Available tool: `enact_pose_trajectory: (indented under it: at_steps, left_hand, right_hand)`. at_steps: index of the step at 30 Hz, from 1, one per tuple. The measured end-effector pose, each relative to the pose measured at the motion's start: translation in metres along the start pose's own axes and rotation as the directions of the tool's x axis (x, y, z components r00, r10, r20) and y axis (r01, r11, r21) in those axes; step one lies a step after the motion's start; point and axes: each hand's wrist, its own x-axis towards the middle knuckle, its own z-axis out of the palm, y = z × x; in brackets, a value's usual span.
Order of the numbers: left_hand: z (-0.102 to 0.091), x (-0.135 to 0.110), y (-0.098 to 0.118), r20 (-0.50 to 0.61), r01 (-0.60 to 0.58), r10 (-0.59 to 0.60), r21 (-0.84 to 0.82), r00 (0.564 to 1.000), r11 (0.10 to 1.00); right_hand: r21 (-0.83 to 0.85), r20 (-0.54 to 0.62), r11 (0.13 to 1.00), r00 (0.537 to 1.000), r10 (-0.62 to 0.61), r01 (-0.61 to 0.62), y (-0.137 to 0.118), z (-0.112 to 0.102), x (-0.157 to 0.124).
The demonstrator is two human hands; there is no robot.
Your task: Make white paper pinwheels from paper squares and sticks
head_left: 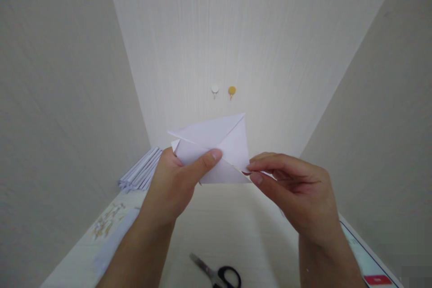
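A folded sheet of white paper [216, 144] is held up in the air in front of the wall, creased into triangular flaps. My left hand [178, 184] grips its left side, thumb pressed over the front near the middle. My right hand [293, 189] pinches the paper's lower right corner between thumb and forefinger. Both hands are closed on the paper, above the white table [216, 234].
Black-handled scissors [219, 272] lie on the table near the front edge. A stack of rolled or folded white papers [141, 173] rests at the back left. Two wall hooks, one white [215, 90] and one yellow [231, 91], hang behind. A white device with a red patch [371, 270] sits at the right.
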Motion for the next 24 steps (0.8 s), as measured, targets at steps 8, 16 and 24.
enact_pose_trajectory:
  at_steps: [8,16,24]
  left_hand:
    - [0.0018,-0.0013,0.0017,-0.028,0.016,-0.015,0.025,0.999,1.0]
    - [0.0038,-0.0033,0.0052,-0.015,0.037,-0.037,0.007,0.999,0.999]
    - [0.0059,-0.0047,0.0044,-0.024,0.03,-0.031,-0.026,0.999,0.999]
  right_hand:
    - [-0.004,-0.014,1.0,1.0,0.015,-0.015,0.0027,0.0001,0.0003]
    - [0.033,-0.069,0.998,0.997,0.047,-0.044,0.0023,0.0037,0.0006]
    - [0.033,-0.143,0.999,0.989,0.042,-0.037,0.0023,0.0058,0.0014]
